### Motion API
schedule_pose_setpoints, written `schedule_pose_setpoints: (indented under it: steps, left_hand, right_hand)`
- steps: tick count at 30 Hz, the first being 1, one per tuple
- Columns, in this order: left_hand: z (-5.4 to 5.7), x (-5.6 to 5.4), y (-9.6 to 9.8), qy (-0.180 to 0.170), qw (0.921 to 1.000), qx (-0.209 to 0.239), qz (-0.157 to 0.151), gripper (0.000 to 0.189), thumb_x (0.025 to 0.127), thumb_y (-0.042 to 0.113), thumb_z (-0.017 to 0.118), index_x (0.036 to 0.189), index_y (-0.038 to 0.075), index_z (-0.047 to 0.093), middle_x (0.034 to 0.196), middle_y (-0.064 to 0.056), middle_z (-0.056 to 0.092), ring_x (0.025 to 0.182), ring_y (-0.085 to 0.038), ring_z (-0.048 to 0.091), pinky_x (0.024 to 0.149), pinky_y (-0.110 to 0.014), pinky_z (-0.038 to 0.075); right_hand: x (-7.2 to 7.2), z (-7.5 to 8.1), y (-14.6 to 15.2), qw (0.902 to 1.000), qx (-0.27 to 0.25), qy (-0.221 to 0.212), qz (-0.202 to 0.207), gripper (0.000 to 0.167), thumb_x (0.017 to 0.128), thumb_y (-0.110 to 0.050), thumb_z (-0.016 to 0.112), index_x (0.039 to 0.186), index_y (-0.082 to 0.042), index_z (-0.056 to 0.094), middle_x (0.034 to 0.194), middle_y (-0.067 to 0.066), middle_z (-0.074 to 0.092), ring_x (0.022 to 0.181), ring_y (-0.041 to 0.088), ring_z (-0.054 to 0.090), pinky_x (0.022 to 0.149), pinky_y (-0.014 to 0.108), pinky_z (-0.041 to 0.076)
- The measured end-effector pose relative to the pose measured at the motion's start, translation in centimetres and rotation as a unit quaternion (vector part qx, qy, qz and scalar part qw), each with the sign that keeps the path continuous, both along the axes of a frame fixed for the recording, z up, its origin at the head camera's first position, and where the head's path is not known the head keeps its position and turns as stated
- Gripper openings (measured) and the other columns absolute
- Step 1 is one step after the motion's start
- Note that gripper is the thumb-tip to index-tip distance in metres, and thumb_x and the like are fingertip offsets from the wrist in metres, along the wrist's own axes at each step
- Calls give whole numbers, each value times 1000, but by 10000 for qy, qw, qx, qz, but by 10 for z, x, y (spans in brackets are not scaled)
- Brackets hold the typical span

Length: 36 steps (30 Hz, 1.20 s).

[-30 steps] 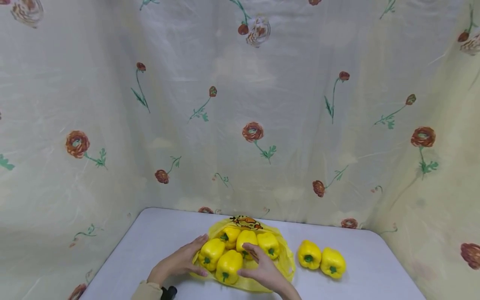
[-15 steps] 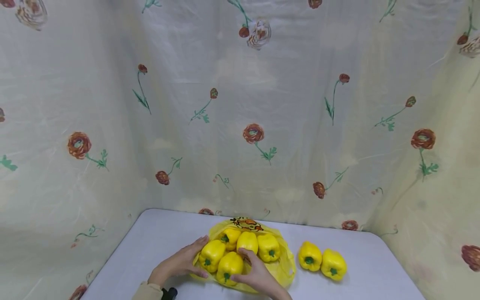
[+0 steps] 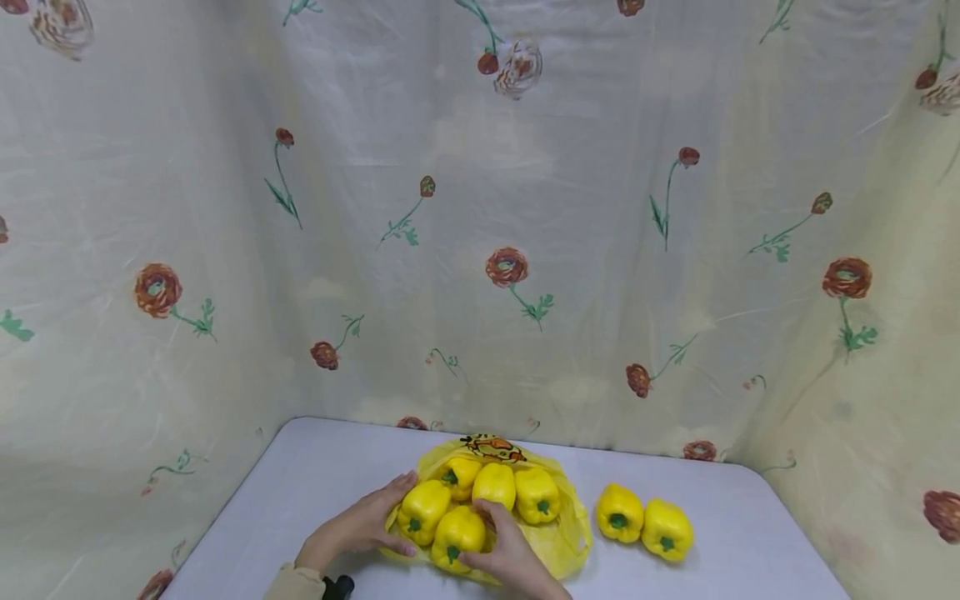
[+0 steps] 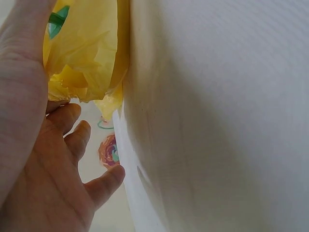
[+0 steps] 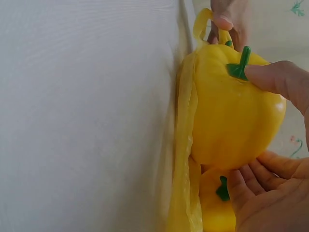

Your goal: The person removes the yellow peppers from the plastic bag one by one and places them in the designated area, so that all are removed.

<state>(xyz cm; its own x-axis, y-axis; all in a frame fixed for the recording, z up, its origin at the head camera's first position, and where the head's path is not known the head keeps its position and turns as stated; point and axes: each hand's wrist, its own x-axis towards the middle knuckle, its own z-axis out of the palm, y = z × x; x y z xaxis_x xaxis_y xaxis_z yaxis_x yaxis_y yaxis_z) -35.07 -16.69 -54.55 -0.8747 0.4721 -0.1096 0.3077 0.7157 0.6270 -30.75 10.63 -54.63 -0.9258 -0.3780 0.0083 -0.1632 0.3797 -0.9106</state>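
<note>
In the head view, an open yellow plastic bag [image 3: 564, 546] lies on the table with several yellow bell peppers inside. My right hand [image 3: 512, 543] grips the front yellow bell pepper [image 3: 458, 533]. Its thumb lies by the green stem in the right wrist view, and its fingers reach behind the pepper. My left hand [image 3: 369, 518] rests against the bag's left side, thumb and fingers spread apart around the left pepper [image 3: 424, 505]. Further back in the bag sit more peppers [image 3: 537, 495]. From the left wrist, the bag's crumpled edge [image 4: 91, 72] touches the fingertips; the thumb's tip is hidden.
Two yellow bell peppers [image 3: 619, 512] stand side by side on the white table [image 3: 750, 533], right of the bag. A flower-printed curtain [image 3: 570, 250] hangs behind the table and along both sides.
My right hand has come down and left from above the bag onto the front pepper and now grips it. My left hand has stayed at the bag's left side.
</note>
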Motion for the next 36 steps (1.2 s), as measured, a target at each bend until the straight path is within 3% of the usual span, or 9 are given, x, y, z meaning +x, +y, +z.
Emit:
schedule_pose_setpoints:
  steps: [13, 36]
  left_hand:
    - [-2, -1, -1, -29, 10000, -22, 16, 114, 69, 60, 75, 155, 14, 17, 162, -10, 17, 147, -36, 19, 117, -60, 21]
    - [-4, -3, -1, -24, 10000, -36, 34, 114, 68, 60, 75, 155, 15, 18, 162, -8, 18, 148, -36, 20, 117, -60, 22]
  right_hand:
    - [-1, -6, -5, 9977, 196, -531, -373, 82, 72, -31, 85, 139, -10, 42, 143, 15, 45, 131, 38, 43, 108, 61, 35]
    - [-8, -16, -7, 9957, 269, -839, -295, 86, 72, -35, 84, 143, -11, 40, 145, 18, 44, 130, 37, 45, 106, 62, 37]
